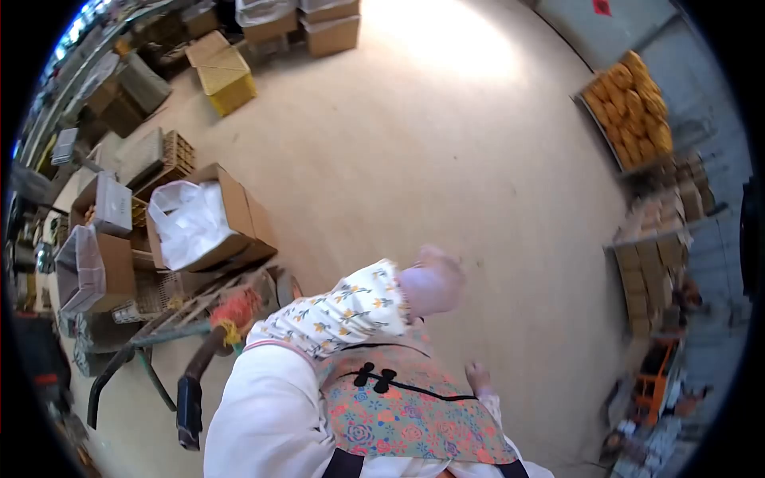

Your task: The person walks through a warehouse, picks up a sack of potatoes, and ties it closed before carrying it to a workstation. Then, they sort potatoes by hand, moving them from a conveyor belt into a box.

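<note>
My left hand (pixel 434 280) is raised in front of my body over the bare floor, below a white sleeve with a yellow flower print. It is blurred and its fingers cannot be made out; no object shows in it. Lower and to the right, my right hand (pixel 478 376) shows small beside the flowered apron (pixel 398 414), its fingers too unclear to read. Left of my left arm are a dark handle with a black grip (pixel 189 406) and red and yellow wrapping (pixel 235 309) on a cart frame.
An open carton with a white plastic liner (pixel 190 223) stands at the left, near more lined boxes (pixel 84 271). Farther back is a yellow crate (pixel 231 88). Along the right wall are stacked yellow bundles (pixel 629 107), cartons (pixel 649 267) and an orange frame (pixel 652 382).
</note>
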The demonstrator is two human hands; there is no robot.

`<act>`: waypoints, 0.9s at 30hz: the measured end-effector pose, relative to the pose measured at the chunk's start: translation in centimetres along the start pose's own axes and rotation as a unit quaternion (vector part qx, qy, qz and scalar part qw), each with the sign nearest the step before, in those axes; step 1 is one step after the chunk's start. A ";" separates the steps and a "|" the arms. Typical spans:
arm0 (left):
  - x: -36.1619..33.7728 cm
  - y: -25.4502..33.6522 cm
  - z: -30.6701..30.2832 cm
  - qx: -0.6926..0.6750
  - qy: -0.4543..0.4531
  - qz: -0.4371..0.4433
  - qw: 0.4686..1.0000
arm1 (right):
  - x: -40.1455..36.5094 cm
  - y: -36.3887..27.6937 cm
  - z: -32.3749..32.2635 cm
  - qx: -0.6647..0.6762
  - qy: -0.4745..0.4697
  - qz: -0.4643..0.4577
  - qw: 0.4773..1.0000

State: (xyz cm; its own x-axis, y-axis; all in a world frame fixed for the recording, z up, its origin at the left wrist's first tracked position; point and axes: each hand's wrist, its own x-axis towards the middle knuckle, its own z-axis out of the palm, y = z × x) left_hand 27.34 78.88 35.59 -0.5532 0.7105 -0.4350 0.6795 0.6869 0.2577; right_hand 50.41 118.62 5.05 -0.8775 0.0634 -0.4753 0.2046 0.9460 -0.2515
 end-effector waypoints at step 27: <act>-10.1 -46.8 31.6 -0.668 0.267 -0.633 0.286 | 67.4 -84.1 -16.2 -0.136 -0.293 -0.429 0.843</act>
State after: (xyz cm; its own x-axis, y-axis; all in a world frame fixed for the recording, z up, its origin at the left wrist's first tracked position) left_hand 16.33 34.67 0.71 -0.1861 -0.5597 -0.8075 -0.8209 -0.3631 0.4408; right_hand -32.94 48.50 7.84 -0.2692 -0.7748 -0.5721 -0.5746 0.6059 -0.5502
